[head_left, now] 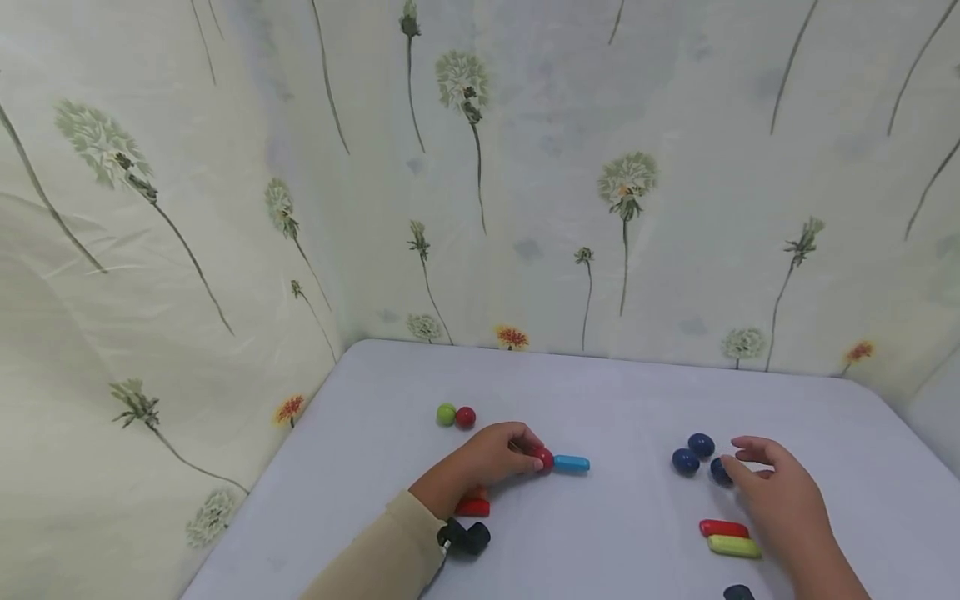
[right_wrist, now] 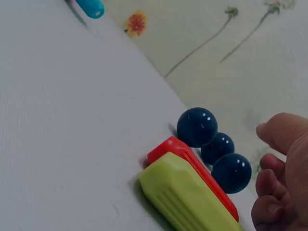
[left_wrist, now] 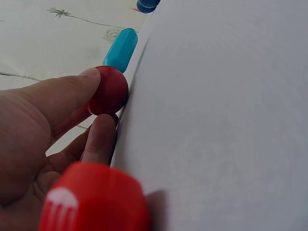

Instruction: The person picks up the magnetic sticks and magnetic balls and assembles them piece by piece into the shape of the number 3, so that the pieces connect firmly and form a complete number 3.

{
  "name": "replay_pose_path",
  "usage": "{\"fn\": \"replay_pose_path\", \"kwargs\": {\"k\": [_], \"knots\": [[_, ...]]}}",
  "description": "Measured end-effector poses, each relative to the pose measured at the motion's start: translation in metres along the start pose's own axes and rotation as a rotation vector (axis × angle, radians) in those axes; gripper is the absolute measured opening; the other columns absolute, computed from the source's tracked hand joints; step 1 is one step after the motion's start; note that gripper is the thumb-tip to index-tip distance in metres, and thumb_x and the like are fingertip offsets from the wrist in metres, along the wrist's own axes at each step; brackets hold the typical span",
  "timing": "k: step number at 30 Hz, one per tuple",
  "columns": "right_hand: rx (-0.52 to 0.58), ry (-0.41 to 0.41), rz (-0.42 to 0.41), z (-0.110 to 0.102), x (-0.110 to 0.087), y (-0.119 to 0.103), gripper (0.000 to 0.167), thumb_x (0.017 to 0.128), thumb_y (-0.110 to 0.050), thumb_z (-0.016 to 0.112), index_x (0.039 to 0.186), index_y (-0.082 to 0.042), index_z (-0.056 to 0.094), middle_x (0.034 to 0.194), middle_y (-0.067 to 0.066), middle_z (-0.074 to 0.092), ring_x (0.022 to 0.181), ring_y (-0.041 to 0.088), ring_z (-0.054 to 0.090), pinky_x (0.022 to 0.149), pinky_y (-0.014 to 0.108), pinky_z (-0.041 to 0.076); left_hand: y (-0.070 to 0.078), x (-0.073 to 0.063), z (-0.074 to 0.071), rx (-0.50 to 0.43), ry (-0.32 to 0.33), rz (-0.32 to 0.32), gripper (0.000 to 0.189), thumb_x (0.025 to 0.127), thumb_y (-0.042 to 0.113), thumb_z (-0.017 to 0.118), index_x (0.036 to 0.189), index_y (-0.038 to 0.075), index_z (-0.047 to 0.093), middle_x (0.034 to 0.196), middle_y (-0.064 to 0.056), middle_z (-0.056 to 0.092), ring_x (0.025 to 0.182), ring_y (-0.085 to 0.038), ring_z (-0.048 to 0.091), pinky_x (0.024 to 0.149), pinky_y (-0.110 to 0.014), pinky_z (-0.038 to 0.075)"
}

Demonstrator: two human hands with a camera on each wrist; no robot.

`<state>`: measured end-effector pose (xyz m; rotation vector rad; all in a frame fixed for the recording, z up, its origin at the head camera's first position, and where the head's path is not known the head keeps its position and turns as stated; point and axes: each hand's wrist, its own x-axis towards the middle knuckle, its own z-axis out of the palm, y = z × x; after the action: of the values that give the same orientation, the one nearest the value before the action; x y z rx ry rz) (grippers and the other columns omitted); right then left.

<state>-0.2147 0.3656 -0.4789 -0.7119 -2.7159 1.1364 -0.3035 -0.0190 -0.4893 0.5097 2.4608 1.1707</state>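
Observation:
My left hand [head_left: 491,457] pinches a red ball [head_left: 544,460] between thumb and fingers, low over the table. The ball touches the near end of a light blue ridged stick [head_left: 572,464]. In the left wrist view, the end of a red stick [left_wrist: 98,202] shows close to the lens, below the hand. My right hand [head_left: 780,492] is beside several dark blue balls: one at the left [head_left: 686,462], one behind [head_left: 701,444], one near the thumb [head_left: 720,472]. The right wrist view shows a gap between these balls and the loosely bent fingers [right_wrist: 276,134].
A green ball [head_left: 446,414] and another red ball [head_left: 466,417] sit together at the back left. Red [head_left: 723,528] and yellow-green [head_left: 735,547] sticks lie side by side left of my right forearm. A flowered cloth [head_left: 540,167] hangs behind the white table [head_left: 600,533].

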Motion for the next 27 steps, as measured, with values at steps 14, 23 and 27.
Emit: {"fn": "replay_pose_path", "kwargs": {"k": [14,23,27], "knots": [[-0.083,-0.2,0.028,-0.004,0.016,0.023,0.092,0.094,-0.053,0.074,0.155,0.002,0.033,0.148,0.036,0.041,0.121,0.05,0.053,0.091,0.062,0.051,0.003,-0.002,0.003,0.024,0.033,-0.017,0.018,0.093,0.033,0.081,0.106,0.038,0.07,0.104,0.017,0.066,0.1,-0.01,0.06,0.092,-0.037,0.053],[-0.113,-0.204,0.007,-0.004,0.016,0.022,0.082,0.096,-0.05,0.072,0.154,-0.002,0.039,0.147,0.034,0.046,0.124,0.052,0.048,0.094,0.067,0.048,0.005,-0.003,0.0,0.02,0.025,-0.02,0.018,0.093,0.032,0.081,0.105,0.037,0.07,0.104,0.017,0.066,0.101,-0.012,0.059,0.093,-0.038,0.052],[-0.12,-0.206,0.002,-0.003,0.016,0.023,0.078,0.097,-0.049,0.072,0.153,-0.004,0.042,0.146,0.034,0.048,0.126,0.053,0.048,0.094,0.068,0.047,0.006,-0.004,0.0,0.02,0.023,-0.022,0.018,0.092,0.031,0.082,0.105,0.037,0.07,0.104,0.016,0.066,0.101,-0.012,0.059,0.092,-0.038,0.053]]}}
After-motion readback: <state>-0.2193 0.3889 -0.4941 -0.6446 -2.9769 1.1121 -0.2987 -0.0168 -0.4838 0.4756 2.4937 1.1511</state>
